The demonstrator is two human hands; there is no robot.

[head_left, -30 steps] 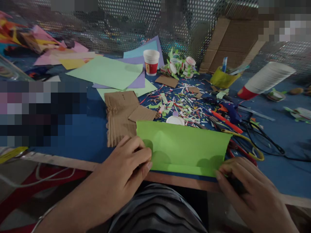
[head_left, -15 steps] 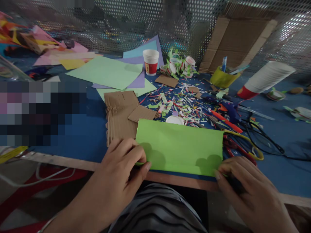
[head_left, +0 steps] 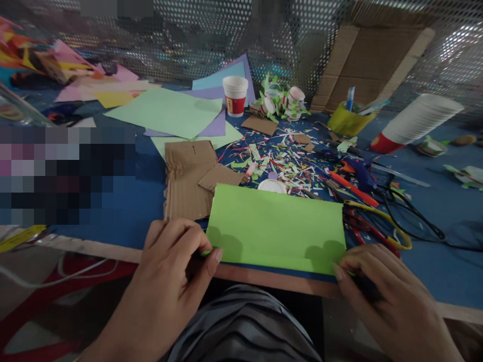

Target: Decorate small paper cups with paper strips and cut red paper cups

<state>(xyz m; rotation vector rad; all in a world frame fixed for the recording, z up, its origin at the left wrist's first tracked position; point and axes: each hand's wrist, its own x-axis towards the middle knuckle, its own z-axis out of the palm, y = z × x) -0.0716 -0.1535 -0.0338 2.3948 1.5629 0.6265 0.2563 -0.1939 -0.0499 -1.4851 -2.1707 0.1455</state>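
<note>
A bright green sheet of paper lies along the table's front edge, with a narrow fold showing along its near side. My left hand pinches its near left corner between thumb and fingers. At the near right corner, my right hand grips the paper the same way. Brown corrugated cardboard sits just beyond my left hand. Red-handled scissors and yellow-handled scissors lie beyond my right hand, partly overlapping. A white paper disc shows behind the sheet's far edge.
Paper scraps litter the middle of the blue table. Behind them stand a paper cup and small turtle-like cup crafts. Stacked cups, a glue gun and its black cable are at right. Coloured sheets lie at back left.
My left hand has slid slightly left along the paper to its near left corner. My right hand keeps its hold at the right corner, and the sheet has barely shifted.
</note>
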